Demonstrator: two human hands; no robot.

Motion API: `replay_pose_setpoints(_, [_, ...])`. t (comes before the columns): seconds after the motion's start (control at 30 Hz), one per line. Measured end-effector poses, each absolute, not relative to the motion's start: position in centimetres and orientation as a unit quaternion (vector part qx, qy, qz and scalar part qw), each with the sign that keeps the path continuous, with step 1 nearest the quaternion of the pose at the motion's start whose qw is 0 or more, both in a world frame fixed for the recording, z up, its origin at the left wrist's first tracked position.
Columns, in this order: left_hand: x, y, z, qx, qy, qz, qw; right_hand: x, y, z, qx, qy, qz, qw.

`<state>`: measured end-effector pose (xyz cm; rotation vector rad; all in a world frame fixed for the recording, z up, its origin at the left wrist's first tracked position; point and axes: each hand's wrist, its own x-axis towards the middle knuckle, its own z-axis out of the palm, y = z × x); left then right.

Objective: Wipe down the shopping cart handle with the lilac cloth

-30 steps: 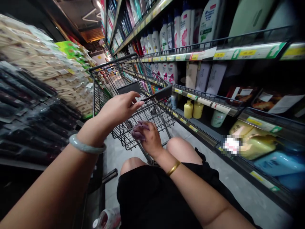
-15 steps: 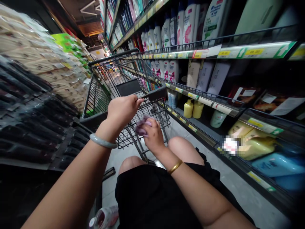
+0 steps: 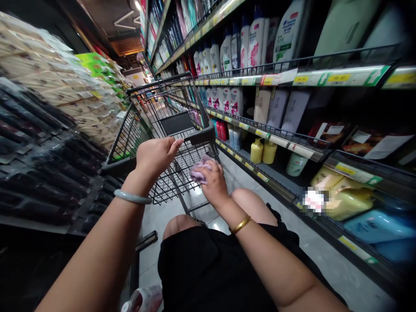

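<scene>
My left hand (image 3: 156, 156), with a pale bangle on its wrist, is closed around the dark handle bar of a wire shopping cart (image 3: 169, 184). In my right hand (image 3: 214, 180) is a crumpled purple cloth (image 3: 200, 170), gripped by the fingers near the cart's back wire panel. A gold bracelet circles the right wrist. Whether the cloth touches the wires I cannot tell. The inside of the cart shows only wire mesh and a dark panel (image 3: 177, 123).
Shelves of shampoo bottles (image 3: 258, 41) line the right side, with yellow pump bottles (image 3: 256, 151) low down. Stacked packages (image 3: 39, 78) rise on the left. A bottle (image 3: 143, 299) is on the floor by my legs. The aisle runs ahead beyond the cart.
The cart and my left hand on its handle have shifted left and slightly down in view. My right hand has moved slightly right with the cloth, which shows more openly.
</scene>
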<state>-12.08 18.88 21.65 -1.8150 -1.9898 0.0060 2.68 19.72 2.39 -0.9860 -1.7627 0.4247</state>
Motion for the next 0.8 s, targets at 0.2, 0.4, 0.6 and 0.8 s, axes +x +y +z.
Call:
replay_pose_setpoints(0.2, [-13.5,18.6,21.7,-0.645,-0.734,0.001,0.212,2.2,19.9,0.9,-0.388,-0.762,0.239,0.46])
replay_pose_setpoints(0.4, [-16.3,18.5,21.0,-0.631,-0.741,-0.015,0.23,4.2,21.4,1.5,-0.385,-0.691,0.255,0.557])
replay_pose_setpoints(0.6, [-17.5,17.3,20.9,-0.655,-0.718,-0.081,0.22,3.9,22.3,1.3,-0.414,-0.632,0.354,0.552])
replay_pose_setpoints(0.8, [-18.6,15.9,20.8,-0.653,-0.716,-0.123,0.214,3.1,21.7,1.9,-0.331,-0.602,0.379,0.62])
